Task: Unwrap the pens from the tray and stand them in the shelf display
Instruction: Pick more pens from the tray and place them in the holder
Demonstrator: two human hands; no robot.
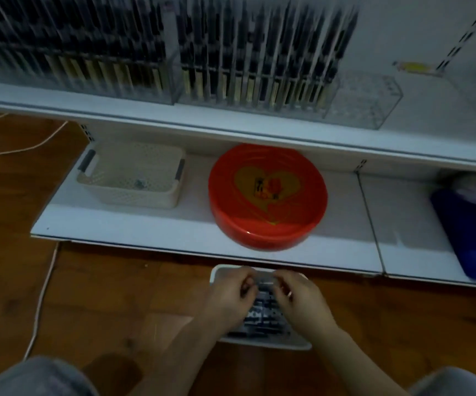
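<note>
A white tray (262, 344) lies on the wooden floor below the shelf, filled with several wrapped dark pens (262, 312). Both my hands hover over its far end. My left hand (231, 295) and my right hand (299, 298) have curled fingers and pinch a clear-wrapped pen (265, 281) between them. On the upper shelf, clear display racks (259, 81) hold many upright dark pens; the rack's right end (365, 101) has bare slots.
A round red lidded box (268, 195) and a cream mesh basket (134, 175) sit on the lower white shelf (145, 230). A blue object (471, 232) lies at the right. A white cable (42, 295) runs across the floor at the left. My knees show at the bottom corners.
</note>
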